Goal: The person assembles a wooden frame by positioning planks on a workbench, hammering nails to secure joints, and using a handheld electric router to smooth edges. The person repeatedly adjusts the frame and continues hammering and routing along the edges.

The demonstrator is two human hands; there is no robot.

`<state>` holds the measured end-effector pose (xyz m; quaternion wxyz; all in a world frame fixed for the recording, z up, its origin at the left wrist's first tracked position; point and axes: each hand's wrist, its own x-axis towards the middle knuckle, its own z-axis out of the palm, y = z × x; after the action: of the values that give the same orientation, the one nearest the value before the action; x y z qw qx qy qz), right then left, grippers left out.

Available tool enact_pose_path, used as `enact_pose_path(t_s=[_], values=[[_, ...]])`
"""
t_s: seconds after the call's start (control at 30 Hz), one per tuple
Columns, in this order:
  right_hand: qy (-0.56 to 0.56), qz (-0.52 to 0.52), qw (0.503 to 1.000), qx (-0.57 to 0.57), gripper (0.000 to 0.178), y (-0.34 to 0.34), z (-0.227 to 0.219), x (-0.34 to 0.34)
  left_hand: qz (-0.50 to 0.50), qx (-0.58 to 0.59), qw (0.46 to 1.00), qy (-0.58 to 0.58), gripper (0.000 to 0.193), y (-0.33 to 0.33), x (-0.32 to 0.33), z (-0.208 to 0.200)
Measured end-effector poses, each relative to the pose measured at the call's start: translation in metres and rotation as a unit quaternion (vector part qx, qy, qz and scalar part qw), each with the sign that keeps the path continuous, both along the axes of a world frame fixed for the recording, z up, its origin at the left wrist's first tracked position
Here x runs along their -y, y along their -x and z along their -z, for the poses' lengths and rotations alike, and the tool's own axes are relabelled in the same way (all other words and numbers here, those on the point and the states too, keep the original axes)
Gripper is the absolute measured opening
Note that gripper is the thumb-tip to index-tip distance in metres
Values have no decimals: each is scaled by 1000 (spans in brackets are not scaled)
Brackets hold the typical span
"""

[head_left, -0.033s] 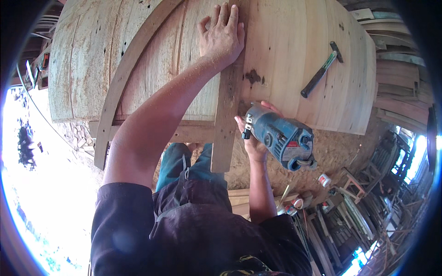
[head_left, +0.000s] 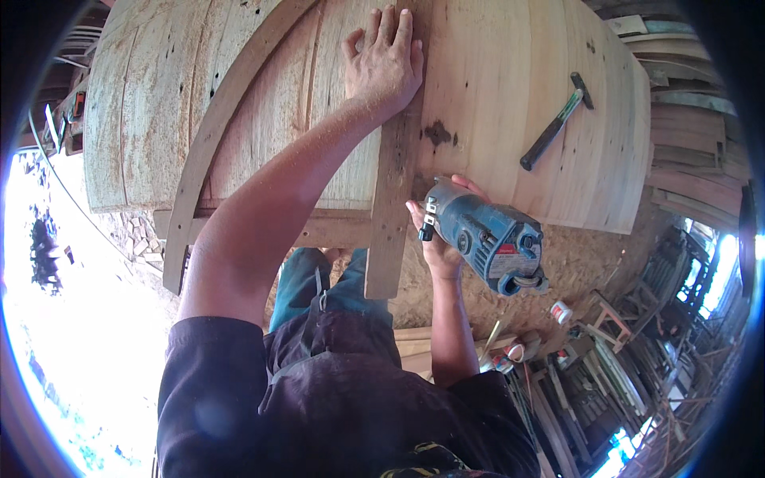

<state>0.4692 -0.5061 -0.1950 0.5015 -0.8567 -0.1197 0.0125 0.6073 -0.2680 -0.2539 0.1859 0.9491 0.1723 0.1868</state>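
My left hand (head_left: 384,70) lies flat with its fingers stretched out, at the edge of a straight wooden strip (head_left: 390,215) on a broad plank panel (head_left: 494,103). My right hand (head_left: 441,256) is wrapped round a blue trim router (head_left: 488,236) near the panel's front edge. The router is tilted, its motor end toward me and to the right. Part of its base and the bit are hidden from view. Left of my left hand, a curved wooden piece (head_left: 227,103) rests on the panel, which is dusted with sawdust there.
A hammer (head_left: 557,123) with a dark handle lies on the panel's right part. A wooden crosspiece (head_left: 335,231) runs along the front edge. Stacked boards (head_left: 689,139) stand at the far right. Lower right are a white container (head_left: 561,311) and many timber offcuts (head_left: 590,390).
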Motion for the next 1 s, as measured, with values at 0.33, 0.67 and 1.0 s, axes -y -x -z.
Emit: enact_pose_path(t_s=[0.33,0.67,1.0], values=[[34,6,999,37,79,-27,8,-12,-7,-3,1000,7,59,-4,-2,-7],[-95,1,995,-5,84,-57,22,-29,-12,21,999,22,58,-6,2,-7],[-29,-32,994,102,83,-81,23,-39,-13,28,999,33,57,-5,2,-8]])
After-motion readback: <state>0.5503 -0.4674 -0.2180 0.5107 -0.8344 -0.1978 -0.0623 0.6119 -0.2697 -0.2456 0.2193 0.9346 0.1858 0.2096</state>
